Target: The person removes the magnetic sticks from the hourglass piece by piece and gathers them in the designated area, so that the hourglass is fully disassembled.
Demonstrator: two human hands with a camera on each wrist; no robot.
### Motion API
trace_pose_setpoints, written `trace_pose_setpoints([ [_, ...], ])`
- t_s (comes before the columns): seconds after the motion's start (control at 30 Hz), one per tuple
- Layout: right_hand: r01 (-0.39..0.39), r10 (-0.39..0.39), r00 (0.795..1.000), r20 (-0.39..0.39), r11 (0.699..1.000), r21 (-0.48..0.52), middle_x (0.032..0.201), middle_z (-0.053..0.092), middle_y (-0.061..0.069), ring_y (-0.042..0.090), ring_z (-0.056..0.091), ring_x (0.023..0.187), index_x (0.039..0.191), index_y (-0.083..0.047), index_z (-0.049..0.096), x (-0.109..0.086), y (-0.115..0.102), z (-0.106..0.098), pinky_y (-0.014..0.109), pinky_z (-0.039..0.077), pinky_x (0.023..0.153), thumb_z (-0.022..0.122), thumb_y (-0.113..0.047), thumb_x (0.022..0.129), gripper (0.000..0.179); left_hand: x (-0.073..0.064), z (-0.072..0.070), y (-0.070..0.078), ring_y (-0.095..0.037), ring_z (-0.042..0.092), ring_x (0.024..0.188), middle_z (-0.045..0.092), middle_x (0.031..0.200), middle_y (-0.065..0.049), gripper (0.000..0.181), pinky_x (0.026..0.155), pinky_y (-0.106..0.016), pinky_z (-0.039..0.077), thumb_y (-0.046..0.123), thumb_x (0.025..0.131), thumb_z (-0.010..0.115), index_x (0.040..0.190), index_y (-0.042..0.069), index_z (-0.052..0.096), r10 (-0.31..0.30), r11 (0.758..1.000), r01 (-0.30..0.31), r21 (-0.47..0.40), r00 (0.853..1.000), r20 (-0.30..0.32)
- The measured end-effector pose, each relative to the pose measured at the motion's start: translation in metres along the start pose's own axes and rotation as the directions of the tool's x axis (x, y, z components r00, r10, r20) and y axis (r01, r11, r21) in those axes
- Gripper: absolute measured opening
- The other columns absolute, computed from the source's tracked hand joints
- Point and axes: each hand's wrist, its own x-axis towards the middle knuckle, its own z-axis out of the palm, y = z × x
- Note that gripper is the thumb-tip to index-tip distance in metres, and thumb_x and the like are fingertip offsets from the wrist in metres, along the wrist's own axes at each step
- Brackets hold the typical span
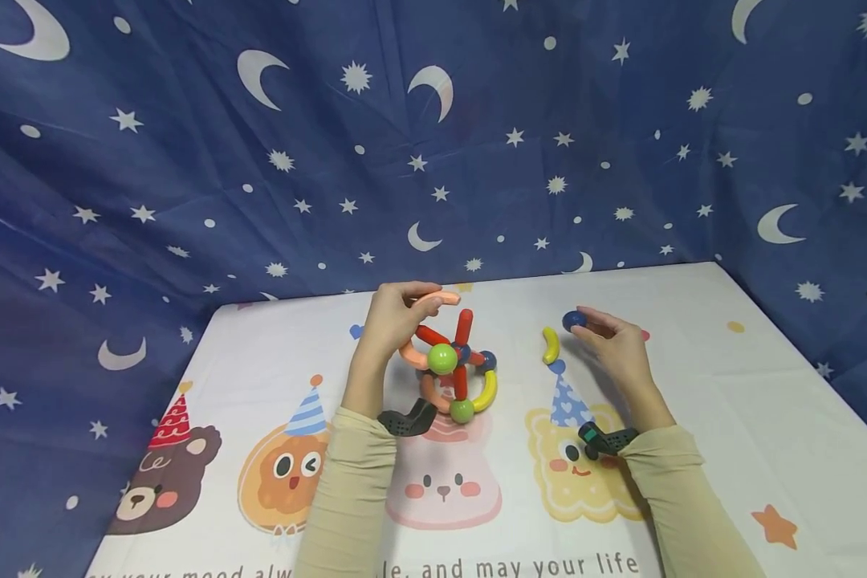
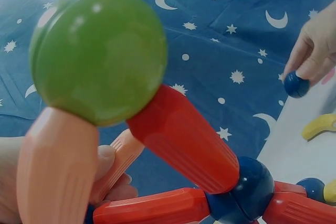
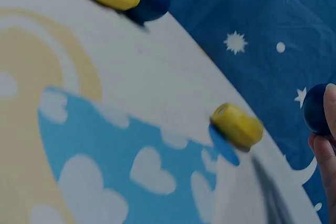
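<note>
My left hand (image 1: 396, 315) holds a curved peach rod (image 1: 444, 298) between thumb and fingers at the back left of a built frame of rods and balls. In that frame are red rods (image 1: 464, 327), a green ball (image 1: 442, 359) at the upper front, another green ball (image 1: 462, 411) low down, dark blue balls and a curved yellow rod (image 1: 487, 392). My right hand (image 1: 619, 347) pinches a dark blue ball (image 1: 574, 321) by its fingertips, out to the right of the frame. In the left wrist view the green ball (image 2: 100, 56) joins a peach rod (image 2: 58, 166) and a red rod (image 2: 184, 137).
A loose curved yellow piece (image 1: 551, 345) lies on the table between the frame and my right hand. White cloth with cartoon prints (image 1: 444, 490) covers the table. Behind it hangs a blue curtain (image 1: 477, 160) with moons and stars. Each wrist carries a black camera mount (image 1: 409, 419).
</note>
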Motion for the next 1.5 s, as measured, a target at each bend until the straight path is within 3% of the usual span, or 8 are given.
trace_pose_setpoints([
  [0.2, 0.027, -0.028, 1.000, -0.005, 0.996, -0.089, 0.123, 0.065, 0.013, 0.027, 0.061, 0.114, 0.129, -0.014, 0.060, 0.002, 0.013, 0.003, 0.034, 0.050, 0.093, 0.069, -0.029, 0.087, 0.046, 0.000, 0.000, 0.000, -0.017, 0.067, 0.083, 0.072, 0.091, -0.007, 0.027, 0.061, -0.027, 0.047, 0.023, 0.088, 0.069, 0.113, 0.013, 0.070, -0.010, 1.000, 0.010, -0.003, 1.000, 0.001],
  [0.3, 0.029, -0.030, 1.000, -0.008, 0.994, -0.101, 0.123, 0.064, 0.014, 0.029, 0.061, 0.115, 0.129, -0.013, 0.060, 0.003, 0.019, 0.005, 0.040, 0.048, 0.096, 0.069, -0.027, 0.087, 0.046, 0.000, 0.000, 0.001, -0.017, 0.067, 0.083, 0.072, 0.090, -0.007, 0.027, 0.059, -0.026, 0.047, 0.023, 0.088, 0.069, 0.113, 0.014, 0.070, -0.011, 1.000, 0.011, 0.004, 1.000, 0.002],
  [0.87, 0.008, -0.008, 1.000, 0.003, 0.994, -0.112, 0.129, 0.060, 0.013, 0.030, 0.056, 0.121, 0.132, -0.014, 0.058, 0.003, 0.024, 0.009, 0.042, 0.045, 0.101, 0.067, -0.028, 0.088, 0.047, 0.000, -0.001, 0.002, -0.018, 0.066, 0.083, 0.072, 0.091, -0.008, 0.029, 0.051, -0.026, 0.041, 0.025, 0.088, 0.068, 0.114, 0.012, 0.069, -0.003, 1.000, 0.003, 0.008, 1.000, 0.002],
  [1.27, 0.003, -0.001, 1.000, 0.015, 0.992, -0.128, 0.131, 0.059, 0.013, 0.031, 0.055, 0.122, 0.132, -0.014, 0.057, 0.003, 0.027, 0.010, 0.043, 0.045, 0.101, 0.066, -0.027, 0.089, 0.046, 0.000, 0.000, 0.002, -0.017, 0.067, 0.085, 0.072, 0.094, -0.008, 0.029, 0.064, -0.027, 0.049, 0.025, 0.088, 0.069, 0.114, 0.012, 0.069, -0.009, 1.000, 0.009, 0.002, 1.000, 0.006],
  [1.5, 0.020, -0.019, 1.000, 0.009, 0.990, -0.143, 0.131, 0.059, 0.014, 0.031, 0.057, 0.120, 0.132, -0.013, 0.057, 0.004, 0.030, 0.012, 0.041, 0.046, 0.099, 0.066, -0.026, 0.089, 0.045, 0.000, 0.000, 0.001, -0.019, 0.068, 0.086, 0.072, 0.095, -0.010, 0.031, 0.059, -0.027, 0.046, 0.024, 0.088, 0.068, 0.116, 0.010, 0.068, 0.002, 1.000, -0.002, 0.000, 1.000, 0.009],
])
